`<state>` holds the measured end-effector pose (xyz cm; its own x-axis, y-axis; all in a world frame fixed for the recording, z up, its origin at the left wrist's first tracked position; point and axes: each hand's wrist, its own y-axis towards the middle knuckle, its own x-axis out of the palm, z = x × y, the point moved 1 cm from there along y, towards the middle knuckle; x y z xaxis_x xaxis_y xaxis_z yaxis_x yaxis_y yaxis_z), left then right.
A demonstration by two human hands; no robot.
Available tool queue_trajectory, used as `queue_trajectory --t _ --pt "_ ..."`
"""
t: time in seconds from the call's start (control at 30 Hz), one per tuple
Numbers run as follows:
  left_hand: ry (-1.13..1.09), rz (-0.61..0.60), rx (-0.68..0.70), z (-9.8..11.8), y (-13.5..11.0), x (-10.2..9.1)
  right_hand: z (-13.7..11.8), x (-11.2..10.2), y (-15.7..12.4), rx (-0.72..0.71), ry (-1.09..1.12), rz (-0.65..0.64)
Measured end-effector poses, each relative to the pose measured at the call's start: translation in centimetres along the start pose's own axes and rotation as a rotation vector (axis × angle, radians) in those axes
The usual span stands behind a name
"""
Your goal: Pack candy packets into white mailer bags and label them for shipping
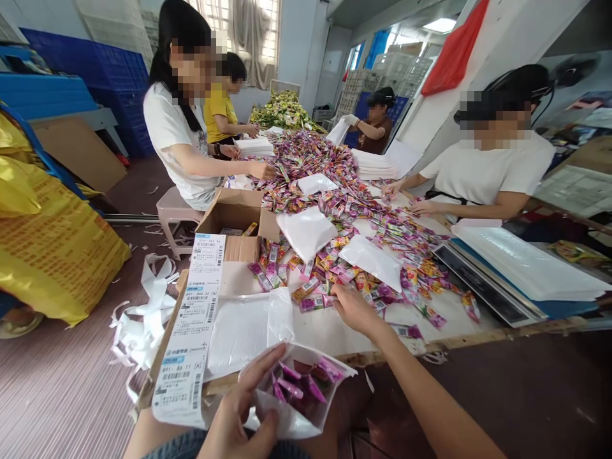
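- Far left, a yellow sack (52,248) is slumping on the floor, crinkly plastic with red print.
- The label strip (186,331) is running down the table (325,338) corner and over the edge, probably to be within easy reach. It's looking like long, smooth paper.
- An open carton (243,250) is standing behind a flat bag (243,335): boxy brown cardboard.
- My left hand (243,401) is gripping a bag (306,426) by its left side, thumb against fingers, seemingly so the mouth is staying wide. It's shiny white film, with pink packets (294,386) sitting inside, low over the lap.
- The pile (310,153) is sprawling across the middle, all slim glossy sachets, with 2 puffy pouches (306,233) lying nearest.
- My right hand (356,309) is resting at the pile's near edge, fingertips touching sachets; can't tell if they're pinching any.
- Far right, a smooth white stack (535,261) is lying flat.
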<state>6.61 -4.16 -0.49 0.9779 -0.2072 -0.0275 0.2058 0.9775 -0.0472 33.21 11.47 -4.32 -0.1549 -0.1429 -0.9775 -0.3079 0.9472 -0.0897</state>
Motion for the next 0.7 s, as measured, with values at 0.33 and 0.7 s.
queue_trajectory --t 0.33,0.7 --pt "0.034 -0.005 -0.028 0.4 -0.1 0.0 3.1 0.4 -4.5 0.172 0.861 0.194" --pt "0.047 0.003 -0.016 0.5 -0.1 0.8 -1.1 1.9 -0.6 0.425 0.17 0.093"
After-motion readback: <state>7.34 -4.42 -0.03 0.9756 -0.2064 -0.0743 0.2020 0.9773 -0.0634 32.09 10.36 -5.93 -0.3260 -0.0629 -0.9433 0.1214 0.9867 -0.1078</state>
